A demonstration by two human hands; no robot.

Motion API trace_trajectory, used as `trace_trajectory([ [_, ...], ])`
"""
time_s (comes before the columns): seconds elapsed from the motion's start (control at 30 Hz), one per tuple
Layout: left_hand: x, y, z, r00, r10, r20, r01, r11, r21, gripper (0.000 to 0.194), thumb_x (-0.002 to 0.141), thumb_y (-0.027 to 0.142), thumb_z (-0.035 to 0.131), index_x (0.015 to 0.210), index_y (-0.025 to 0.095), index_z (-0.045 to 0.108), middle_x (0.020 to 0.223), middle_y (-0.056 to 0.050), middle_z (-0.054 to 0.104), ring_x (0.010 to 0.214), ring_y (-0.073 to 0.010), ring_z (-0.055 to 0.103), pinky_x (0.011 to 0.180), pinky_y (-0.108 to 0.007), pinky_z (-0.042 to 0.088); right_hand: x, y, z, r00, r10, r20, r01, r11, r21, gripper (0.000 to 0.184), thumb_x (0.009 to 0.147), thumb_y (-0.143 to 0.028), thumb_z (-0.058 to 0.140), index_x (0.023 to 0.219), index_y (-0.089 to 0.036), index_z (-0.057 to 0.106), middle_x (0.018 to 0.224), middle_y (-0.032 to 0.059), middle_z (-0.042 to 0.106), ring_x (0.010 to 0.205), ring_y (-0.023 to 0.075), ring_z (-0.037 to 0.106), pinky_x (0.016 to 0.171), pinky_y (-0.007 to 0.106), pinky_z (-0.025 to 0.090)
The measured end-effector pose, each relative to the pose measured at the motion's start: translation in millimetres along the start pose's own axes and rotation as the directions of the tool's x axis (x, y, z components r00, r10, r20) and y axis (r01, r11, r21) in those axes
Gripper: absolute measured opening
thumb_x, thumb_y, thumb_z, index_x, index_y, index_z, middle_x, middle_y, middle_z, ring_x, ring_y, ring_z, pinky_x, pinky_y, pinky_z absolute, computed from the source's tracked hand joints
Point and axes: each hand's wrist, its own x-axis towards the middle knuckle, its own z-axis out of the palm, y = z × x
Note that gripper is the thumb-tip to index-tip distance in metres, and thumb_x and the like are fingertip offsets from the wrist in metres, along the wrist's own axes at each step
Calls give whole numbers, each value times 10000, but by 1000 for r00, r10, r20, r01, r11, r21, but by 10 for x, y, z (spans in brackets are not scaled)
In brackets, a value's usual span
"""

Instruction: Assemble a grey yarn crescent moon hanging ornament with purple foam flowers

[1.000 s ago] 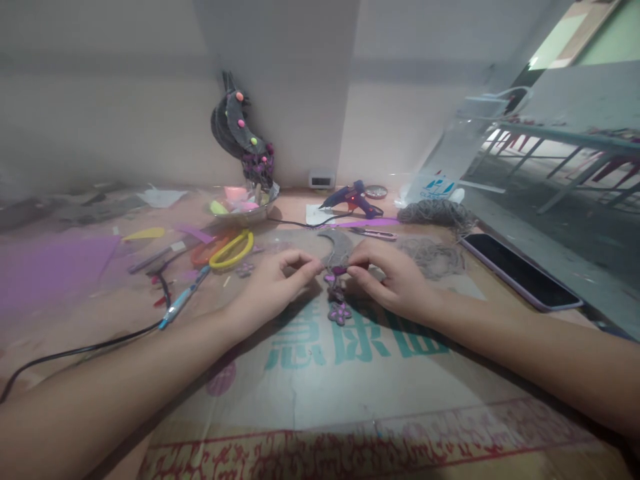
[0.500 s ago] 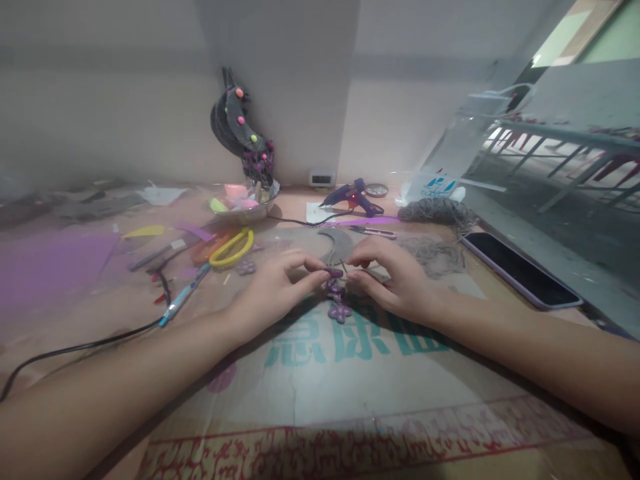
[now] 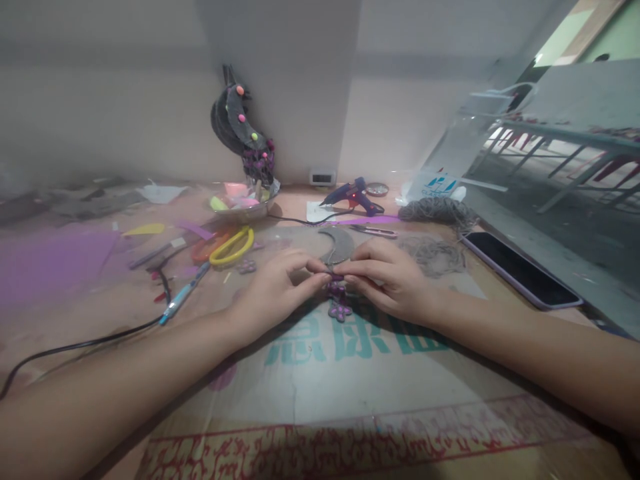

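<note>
My left hand (image 3: 280, 283) pinches the upper end of a small string of grey-and-purple flower pieces (image 3: 340, 311) between thumb and index finger. From the other side, the thumb and index finger of my right hand (image 3: 395, 277) close on the same upper piece. The lower flowers lie on the printed board (image 3: 325, 383) below the fingertips. Just beyond my hands is a grey felt crescent (image 3: 343, 245), partly covered by the right fingers; a thin yarn seems to run from it to the flowers. The fingertips hide the exact point of grip.
A blue glue gun (image 3: 353, 195) rests at the back near a dish (image 3: 245, 212) of felt pieces. Yellow-handled scissors (image 3: 233, 247) and a blue pen-like tool (image 3: 183, 297) lie left. Grey yarn (image 3: 433, 257) and a phone (image 3: 520, 270) lie right. A decorated crescent (image 3: 240, 120) hangs behind.
My right hand's fingers have moved slightly left and come together on the upper flower piece. Before, they were apart from it, near the yarn. The left hand stays in place.
</note>
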Motion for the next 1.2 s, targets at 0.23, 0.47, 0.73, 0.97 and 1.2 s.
trace_trajectory([
  [0.23, 7, -5, 11, 1000, -14, -17, 14, 1000, -9, 164, 895, 318, 603, 826, 184, 666, 880, -16, 687, 888, -180, 618, 845, -312, 437, -19, -26, -2, 1000, -2, -16, 1, 1000, -25, 178, 914, -214, 585, 1090, -197, 592, 866, 45, 639, 793, 180, 582, 708, 326, 474],
  [0.47, 23, 18, 5, 990, -142, 4, 140, 973, -184, 211, 921, 366, 554, 853, 182, 633, 802, 4, 682, 766, -152, 638, 738, -270, 471, -24, 21, 31, 967, 230, -107, -224, 972, 64, 68, 914, -255, 597, 897, -206, 553, 809, 20, 628, 722, 149, 576, 678, 286, 475],
  [0.73, 10, 0, 23, 975, -223, 7, 210, 906, -367, 244, 940, 405, 509, 902, 174, 576, 808, -11, 661, 739, -154, 670, 683, -260, 504, 38, 75, 0, 881, 454, 136, -469, 874, 127, 218, 921, -250, 564, 1119, -178, 620, 990, 63, 700, 690, 128, 580, 656, 273, 479],
  [0.97, 4, 57, -14, 972, -233, -10, 220, 931, -290, 199, 878, 375, 611, 881, 176, 598, 837, -31, 697, 765, -183, 699, 731, -292, 510, 92, 86, 1, 727, 553, 407, -659, 728, 188, 540, 855, -230, 623, 1379, -185, 496, 797, 3, 679, 599, 126, 558, 562, 252, 436],
  [1.2, 37, 40, -62, 942, -336, -10, 291, 831, -474, 236, 884, 428, 597, 943, 201, 564, 742, 27, 627, 622, -143, 674, 588, -244, 495, 93, 110, -59, 773, 559, 300, -612, 782, 118, 212, 928, -279, 524, 900, -205, 721, 890, 24, 740, 826, 169, 650, 755, 291, 464],
])
